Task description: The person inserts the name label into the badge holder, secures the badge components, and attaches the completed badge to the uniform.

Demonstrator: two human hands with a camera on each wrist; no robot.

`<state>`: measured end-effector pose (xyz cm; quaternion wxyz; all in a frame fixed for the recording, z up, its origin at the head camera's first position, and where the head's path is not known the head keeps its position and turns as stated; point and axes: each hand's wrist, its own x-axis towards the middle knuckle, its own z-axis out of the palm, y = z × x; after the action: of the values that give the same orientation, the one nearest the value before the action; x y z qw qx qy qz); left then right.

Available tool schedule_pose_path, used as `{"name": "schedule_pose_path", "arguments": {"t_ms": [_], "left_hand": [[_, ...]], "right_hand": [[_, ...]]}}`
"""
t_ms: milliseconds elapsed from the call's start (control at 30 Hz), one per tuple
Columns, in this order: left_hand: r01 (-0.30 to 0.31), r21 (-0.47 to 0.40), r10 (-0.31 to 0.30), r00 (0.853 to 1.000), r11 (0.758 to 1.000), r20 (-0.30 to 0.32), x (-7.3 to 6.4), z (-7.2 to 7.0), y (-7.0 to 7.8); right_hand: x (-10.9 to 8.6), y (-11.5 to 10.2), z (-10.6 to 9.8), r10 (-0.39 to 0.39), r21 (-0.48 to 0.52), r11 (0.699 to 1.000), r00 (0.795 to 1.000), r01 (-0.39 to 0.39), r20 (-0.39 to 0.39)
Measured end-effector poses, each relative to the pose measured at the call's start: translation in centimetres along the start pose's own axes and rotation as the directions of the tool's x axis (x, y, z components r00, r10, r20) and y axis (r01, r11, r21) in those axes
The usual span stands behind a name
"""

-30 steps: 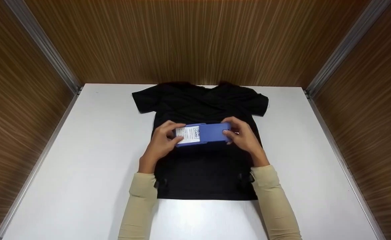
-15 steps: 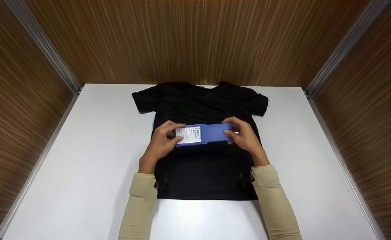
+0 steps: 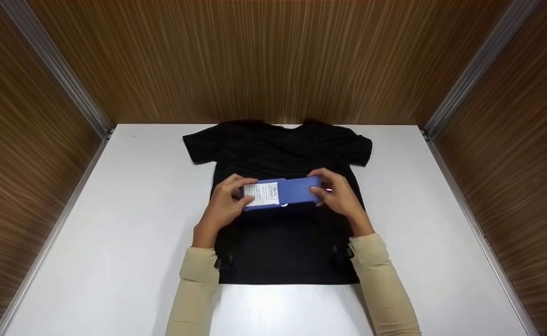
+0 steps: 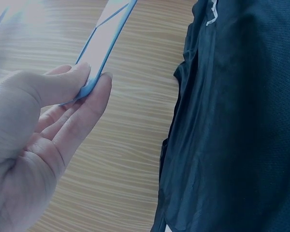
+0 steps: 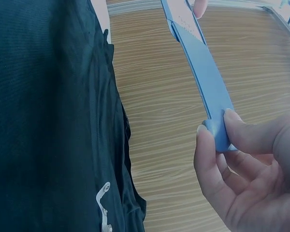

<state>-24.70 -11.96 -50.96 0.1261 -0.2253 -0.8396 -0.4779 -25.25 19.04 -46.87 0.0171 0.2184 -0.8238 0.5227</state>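
Note:
Between both hands is a blue card holder, held lengthwise above a black T-shirt. A white card with printed text shows in its left half. My left hand pinches the left end, thumb on the card's face and fingers behind; the left wrist view shows this thumb at the holder's edge. At the plain blue right end, my right hand grips with thumb in front and fingers behind, as the right wrist view shows of the blue section.
The T-shirt lies spread on a white table, sleeves outward and neck toward the back panel. Wood-patterned panels enclose the table at left, right and back. A small white strip shows against the black cloth in the right wrist view.
The head view has shifted slightly, so everything sits a little lower. The holder's blue right section sits a little differently against the left part. Both hands keep their grip.

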Motion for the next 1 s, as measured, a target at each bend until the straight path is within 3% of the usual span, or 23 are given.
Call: {"name": "schedule_pose_path", "arguments": {"t_ms": [833, 1000], "left_hand": [[0.004, -0.009, -0.004, 1.0, 1.0, -0.003, -0.5, -0.2, -0.2], [-0.008, -0.012, 0.008, 1.0, 1.0, 0.004, -0.2, 0.0, -0.1]], "right_hand": [[-0.1, -0.2, 0.3, 0.008, -0.008, 1.0, 1.0, -0.008, 0.016], [0.2, 1.6, 0.2, 0.021, -0.008, 1.0, 1.0, -0.021, -0.007]]}}
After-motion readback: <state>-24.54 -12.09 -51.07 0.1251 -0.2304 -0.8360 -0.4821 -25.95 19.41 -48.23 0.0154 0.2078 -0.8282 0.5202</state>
